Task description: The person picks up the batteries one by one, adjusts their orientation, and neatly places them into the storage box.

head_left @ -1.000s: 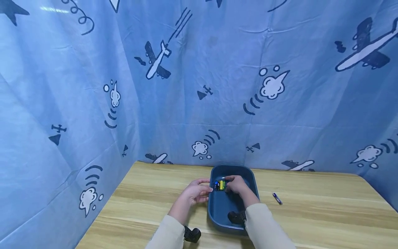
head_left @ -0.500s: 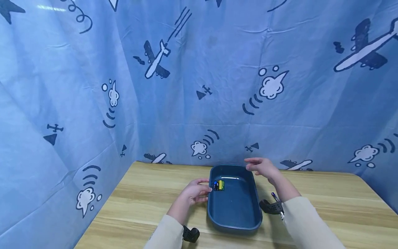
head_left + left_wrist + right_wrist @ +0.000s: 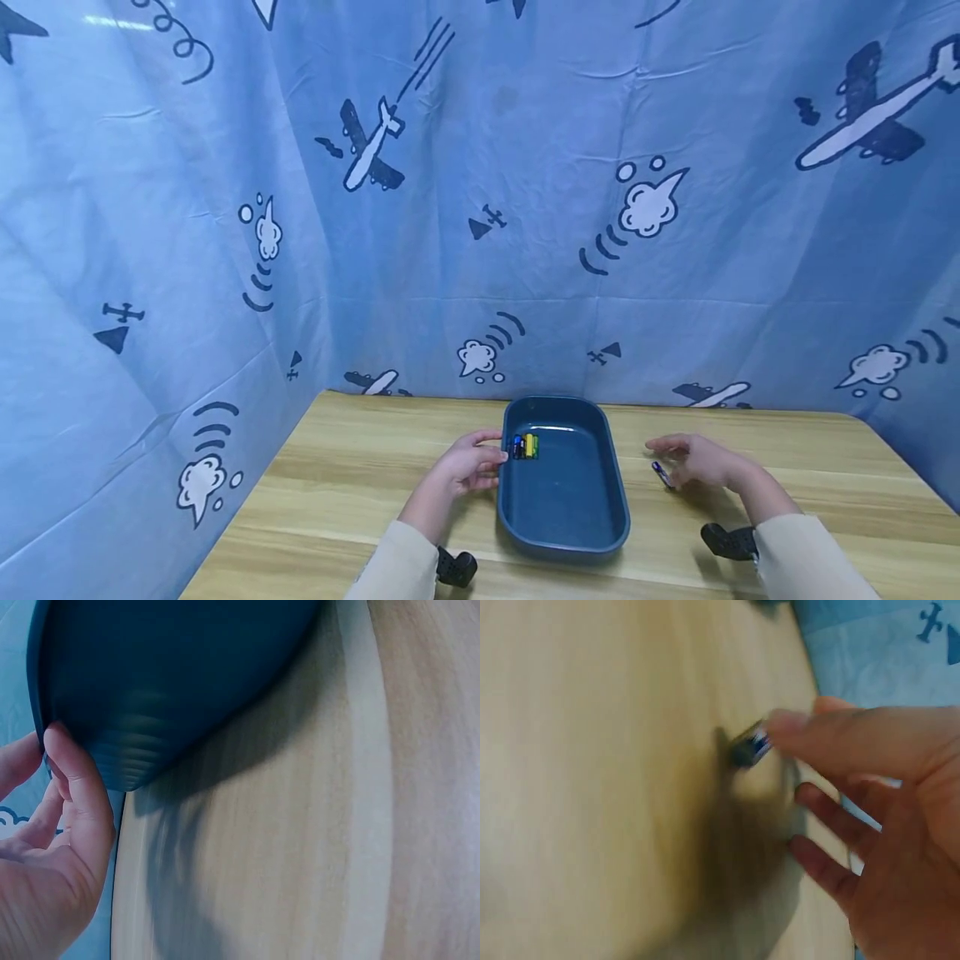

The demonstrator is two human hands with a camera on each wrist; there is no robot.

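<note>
My left hand pinches the left rim of a dark blue plastic bin; in the left wrist view a fingertip presses the bin's outer wall just below the edge. Several small batteries, blue, black, yellow and green, lie side by side inside against the bin's left wall. To the right of the bin, my right hand reaches down over a single blue-and-silver battery on the table. In the right wrist view the thumb overlaps one end of this battery, with the other fingers spread apart.
The wood-grain table runs back to a blue curtain printed with planes and clouds, which also closes off the left side. Black wrist mounts sit below both hands.
My right hand has come out of the bin, passed over its right rim and moved right and down to the lone battery. My left hand stays at the bin's rim.
</note>
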